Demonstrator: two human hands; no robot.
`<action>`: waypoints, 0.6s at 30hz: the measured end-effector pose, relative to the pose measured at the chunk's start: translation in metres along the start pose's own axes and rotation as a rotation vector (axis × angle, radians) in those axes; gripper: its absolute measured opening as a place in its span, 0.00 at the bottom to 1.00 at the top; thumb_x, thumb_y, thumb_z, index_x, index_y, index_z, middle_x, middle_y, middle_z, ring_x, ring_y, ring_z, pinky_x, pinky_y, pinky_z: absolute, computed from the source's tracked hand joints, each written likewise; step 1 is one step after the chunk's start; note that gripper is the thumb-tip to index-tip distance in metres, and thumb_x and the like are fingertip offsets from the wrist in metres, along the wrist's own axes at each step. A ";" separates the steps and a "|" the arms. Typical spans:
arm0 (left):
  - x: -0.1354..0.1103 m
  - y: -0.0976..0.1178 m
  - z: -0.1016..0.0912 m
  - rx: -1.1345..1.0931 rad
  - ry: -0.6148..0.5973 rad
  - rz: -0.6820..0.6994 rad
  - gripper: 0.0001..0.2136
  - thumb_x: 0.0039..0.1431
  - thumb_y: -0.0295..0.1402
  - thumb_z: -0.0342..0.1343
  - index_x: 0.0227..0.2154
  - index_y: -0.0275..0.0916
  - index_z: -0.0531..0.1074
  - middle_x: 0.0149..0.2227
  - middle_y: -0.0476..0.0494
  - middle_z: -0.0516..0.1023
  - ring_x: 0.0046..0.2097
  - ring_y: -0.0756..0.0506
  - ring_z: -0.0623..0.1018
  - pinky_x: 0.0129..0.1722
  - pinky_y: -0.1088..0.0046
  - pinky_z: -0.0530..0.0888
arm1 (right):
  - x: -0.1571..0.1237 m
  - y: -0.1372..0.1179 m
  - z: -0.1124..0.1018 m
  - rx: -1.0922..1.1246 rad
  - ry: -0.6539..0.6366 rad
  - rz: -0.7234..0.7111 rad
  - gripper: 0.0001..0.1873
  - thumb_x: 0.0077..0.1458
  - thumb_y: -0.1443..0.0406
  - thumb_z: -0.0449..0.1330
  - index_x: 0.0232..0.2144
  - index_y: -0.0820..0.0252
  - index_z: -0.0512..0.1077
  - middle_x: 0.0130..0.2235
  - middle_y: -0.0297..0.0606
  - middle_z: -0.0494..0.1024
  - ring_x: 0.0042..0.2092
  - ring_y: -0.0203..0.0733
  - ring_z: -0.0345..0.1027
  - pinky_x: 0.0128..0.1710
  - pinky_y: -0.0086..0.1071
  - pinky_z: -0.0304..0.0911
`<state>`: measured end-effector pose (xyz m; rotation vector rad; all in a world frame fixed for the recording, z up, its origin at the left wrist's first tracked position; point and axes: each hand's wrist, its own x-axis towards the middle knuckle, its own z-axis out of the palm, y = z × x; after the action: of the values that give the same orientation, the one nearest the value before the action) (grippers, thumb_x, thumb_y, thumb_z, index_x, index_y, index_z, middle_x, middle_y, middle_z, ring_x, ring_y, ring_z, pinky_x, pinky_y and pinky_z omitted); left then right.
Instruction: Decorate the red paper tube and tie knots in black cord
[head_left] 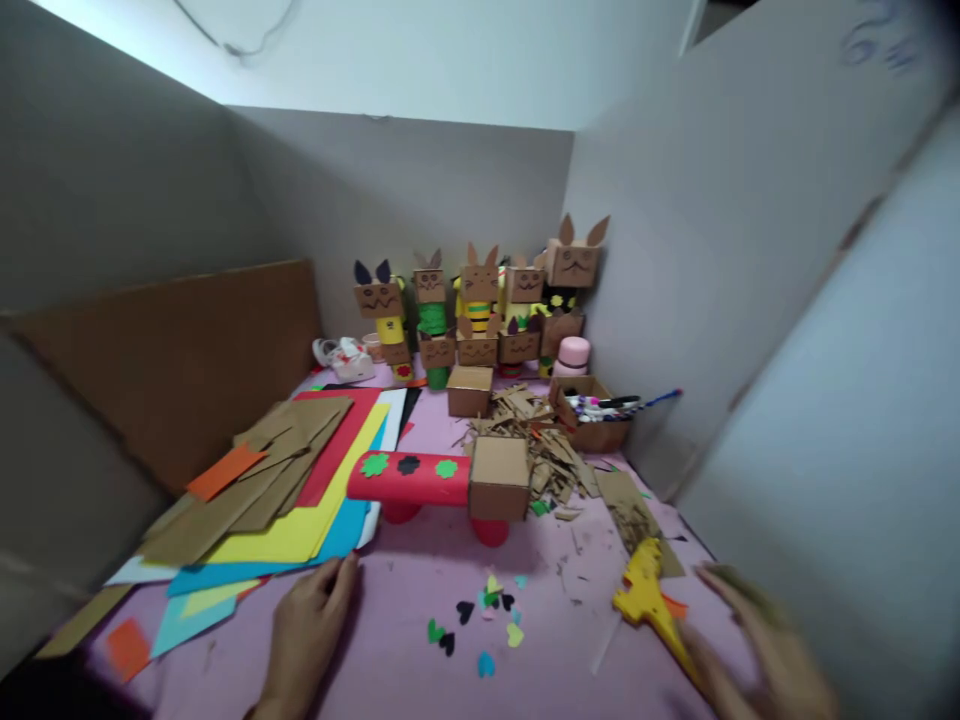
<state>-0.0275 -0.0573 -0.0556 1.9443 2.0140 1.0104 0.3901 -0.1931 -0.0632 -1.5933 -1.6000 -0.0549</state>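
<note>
My left hand [307, 625] lies flat and open on the pink table cover [390, 660], its fingertips by the edge of a stack of coloured paper sheets [300, 510]. My right hand [757, 640] is blurred at the lower right, fingers spread, right beside a yellow tool [651, 595] that lies on the cover. Between the hands lie several small paper hearts [484, 615]. Just beyond stands a red tube figure [412, 478] with green and black paper shapes on it, red legs and a cardboard box head [499, 478].
A row of cardboard animal figures [480, 300] stands along the back wall. Cardboard scraps [547, 440] pile at centre right, beside a box of markers [596, 410] and a pink bottle [574, 355]. A brown cardboard sheet [172, 350] leans at the left. White partition walls enclose the table.
</note>
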 end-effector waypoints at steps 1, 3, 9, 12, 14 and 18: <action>0.002 -0.001 0.000 0.000 -0.015 -0.005 0.17 0.55 0.45 0.46 0.19 0.41 0.68 0.18 0.49 0.72 0.22 0.47 0.71 0.24 0.74 0.62 | 0.000 0.001 0.009 -0.155 -0.022 0.039 0.31 0.50 0.54 0.59 0.50 0.73 0.69 0.49 0.57 0.75 0.47 0.55 0.71 0.41 0.44 0.70; 0.004 -0.003 -0.001 0.005 -0.048 -0.036 0.17 0.54 0.46 0.47 0.20 0.41 0.70 0.19 0.48 0.74 0.24 0.45 0.73 0.25 0.74 0.63 | -0.003 0.006 0.026 -0.415 -0.115 0.118 0.32 0.51 0.56 0.57 0.53 0.76 0.65 0.51 0.63 0.72 0.51 0.61 0.68 0.44 0.48 0.68; -0.001 -0.006 -0.006 -0.085 -0.118 -0.042 0.19 0.54 0.48 0.45 0.22 0.41 0.72 0.22 0.47 0.78 0.27 0.44 0.76 0.28 0.73 0.66 | -0.014 0.021 0.056 -0.333 -0.250 0.279 0.20 0.56 0.59 0.50 0.44 0.69 0.68 0.45 0.58 0.74 0.46 0.59 0.69 0.46 0.51 0.65; -0.001 -0.008 -0.007 -0.126 -0.139 -0.058 0.19 0.53 0.49 0.45 0.23 0.41 0.73 0.24 0.46 0.80 0.30 0.43 0.77 0.30 0.73 0.68 | -0.009 0.023 0.051 -0.059 -0.167 0.359 0.19 0.55 0.58 0.51 0.45 0.63 0.66 0.47 0.53 0.71 0.49 0.57 0.66 0.51 0.50 0.60; 0.002 -0.011 -0.007 -0.140 -0.151 -0.091 0.19 0.51 0.49 0.47 0.25 0.40 0.74 0.29 0.44 0.81 0.34 0.41 0.78 0.33 0.72 0.69 | -0.004 0.021 0.041 0.125 -0.116 0.444 0.18 0.54 0.55 0.53 0.43 0.58 0.67 0.46 0.49 0.72 0.51 0.55 0.65 0.54 0.50 0.57; 0.005 -0.017 -0.004 -0.187 -0.155 -0.181 0.20 0.48 0.50 0.48 0.28 0.40 0.75 0.30 0.43 0.82 0.38 0.38 0.79 0.37 0.70 0.71 | 0.002 0.012 0.017 0.271 -0.043 0.584 0.24 0.53 0.49 0.51 0.44 0.58 0.67 0.47 0.46 0.74 0.48 0.51 0.68 0.50 0.43 0.63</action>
<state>-0.0449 -0.0526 -0.0604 1.6580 1.8966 0.9369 0.3916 -0.1794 -0.0790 -1.7840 -1.0634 0.4887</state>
